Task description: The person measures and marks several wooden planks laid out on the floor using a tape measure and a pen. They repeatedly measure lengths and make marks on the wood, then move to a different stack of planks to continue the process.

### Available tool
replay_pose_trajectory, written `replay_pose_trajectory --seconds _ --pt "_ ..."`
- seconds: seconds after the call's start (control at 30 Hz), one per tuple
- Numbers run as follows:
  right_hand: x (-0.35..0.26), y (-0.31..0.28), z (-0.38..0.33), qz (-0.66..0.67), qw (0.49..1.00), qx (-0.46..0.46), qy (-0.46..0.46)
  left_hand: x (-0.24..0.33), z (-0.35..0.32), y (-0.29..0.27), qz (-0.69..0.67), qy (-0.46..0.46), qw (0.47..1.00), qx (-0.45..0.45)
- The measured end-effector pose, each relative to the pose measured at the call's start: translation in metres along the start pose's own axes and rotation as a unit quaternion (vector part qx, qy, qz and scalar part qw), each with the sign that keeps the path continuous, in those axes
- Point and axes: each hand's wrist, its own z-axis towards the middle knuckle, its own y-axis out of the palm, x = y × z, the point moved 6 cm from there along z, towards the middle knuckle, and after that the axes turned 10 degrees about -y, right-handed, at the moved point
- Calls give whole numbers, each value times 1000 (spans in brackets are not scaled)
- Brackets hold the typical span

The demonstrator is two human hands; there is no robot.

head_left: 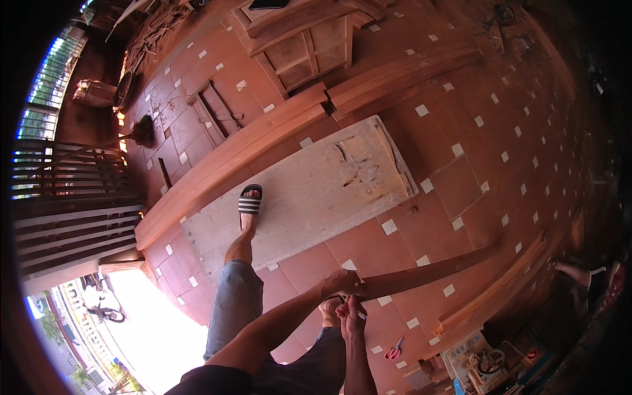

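My left hand (342, 283) grips the near end of a long thin wooden strip (428, 271) that runs off to the right above the tiled floor. My right hand (352, 317) sits just below it, fingers closed around a small object at the strip's end; what it is I cannot tell. My left foot in a striped sandal (250, 199) rests on a pale wooden board (329, 191) lying flat on the floor.
Long reddish planks (224, 168) lie beside the pale board, with a wooden frame (303, 43) beyond them. Red-handled scissors (394, 350) lie on the tiles at lower right. More planks (507, 283) and another person's foot (573, 270) are at right. Railings stand at left.
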Motion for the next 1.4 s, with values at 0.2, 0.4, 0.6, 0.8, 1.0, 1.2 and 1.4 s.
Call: replay_pose_trajectory --seconds 0.2,0.4,0.6,0.8,1.0,1.2,1.4 --pt "23 166 7 -219 973 -52 44 -121 -58 -123 -83 27 996 8" --pt "24 215 39 -483 867 87 -90 -282 -136 -283 -10 -22 1000 -19" --pt "-19 261 105 -766 611 -8 -200 -423 -267 -417 -20 -121 992 36" --pt "-14 292 176 -839 456 -169 -245 -444 -365 -459 -94 -176 971 134" --pt "7 293 203 -844 397 -118 -341 -382 -377 -474 -113 -169 965 167" --pt "4 283 240 -776 548 -101 -295 -377 -376 -486 -293 -200 908 222" --pt "20 267 242 -787 553 -4 -273 -426 -315 -535 -266 -178 887 334"
